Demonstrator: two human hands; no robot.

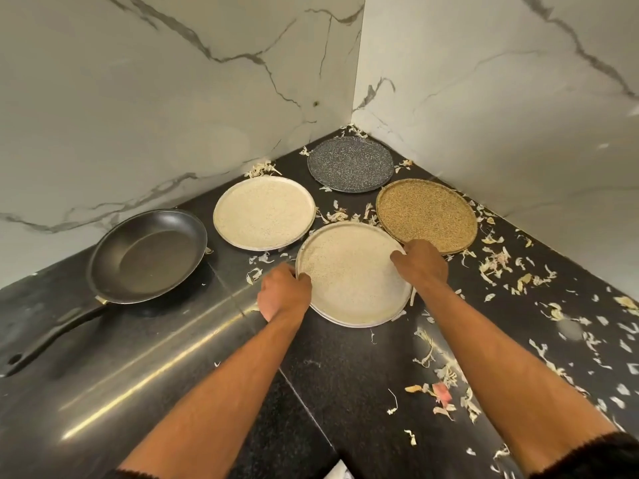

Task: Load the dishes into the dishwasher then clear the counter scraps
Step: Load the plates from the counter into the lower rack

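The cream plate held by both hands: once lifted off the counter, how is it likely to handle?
The near cream plate looks like rigid glazed stoneware, so it should probably stay stiff and could chip if knocked. The left hand and right hand grip opposite rims, suggesting some weight. Its flat, shallow form probably won't roll, though the low rim may be slippery.

Both arms stretch forward, bare from the dark sleeve cuffs at the elbows. The left hand point(284, 291) sits knuckles up, wrist straight, its fingers point(301, 277) curled over the near-left rim of the cream plate point(352, 278). The right hand point(420, 262) reaches in from the other side, back of the hand upward, fingers hooked down over the plate's far-right rim. Both forearms angle inward, converging.
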